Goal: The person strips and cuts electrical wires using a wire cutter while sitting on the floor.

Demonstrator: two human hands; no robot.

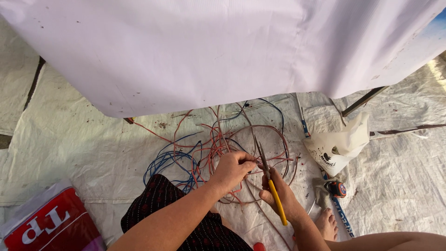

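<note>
Two hands work low in the middle of the view, above a loose tangle of wires (218,148) spread on a pale woven floor sheet (69,139). The wires are thin and long, mostly reddish-brown with several blue strands bunched toward the left, looped in wide rough circles and crossing one another. At the far left corner lies a red and white bag (46,223). The left hand (232,168) comes in from the lower left on a bare forearm over a dark dotted garment, its fingers curled and pinched shut on a reddish strand of the tangle. Just beside it, the right hand (278,195) is closed around the yellow handles of long-nose pliers (265,167), whose slim dark jaws point up and away over the loops; whether the jaws grip a strand cannot be told. The tangle lies under and beyond both hands, reaching toward a hanging white cloth (209,51). Further right sit a white plastic bag (341,144) and a small orange-and-black tape measure (337,188), near a bare foot (327,223).
</note>
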